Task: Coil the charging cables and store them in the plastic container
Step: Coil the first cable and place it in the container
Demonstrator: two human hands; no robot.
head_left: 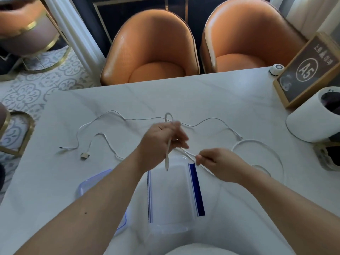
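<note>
A white marble table [220, 92] fills the view, with two orange chairs [150, 52] drawn up at its far edge. Well out to the left of the left hand, a cable with a flat plug [85, 155] lies slack on the marble. A thin cable [143, 119] wanders from there across the table, passing beyond both hands. Below and left of the left hand, a clear lid [92, 181] with a blue rim lies partly under the forearm.

The left hand [161, 142] is curled around a white charging cable [167, 159]. A small loop stands above the fingers and the connector end hangs down past the wrist. Just below both hands sits the plastic container [171, 196], open, clear, with blue clips on its sides; no cable lies in it.

The right hand [219, 162] pinches the same cable between thumb and fingertips, the strand taut between the two hands. To the right of it, a wide loop [257, 142] of white cable rests on the marble. Farther right stand a white cylinder [309, 122] and a wooden-framed sign [309, 70] marked A5.
</note>
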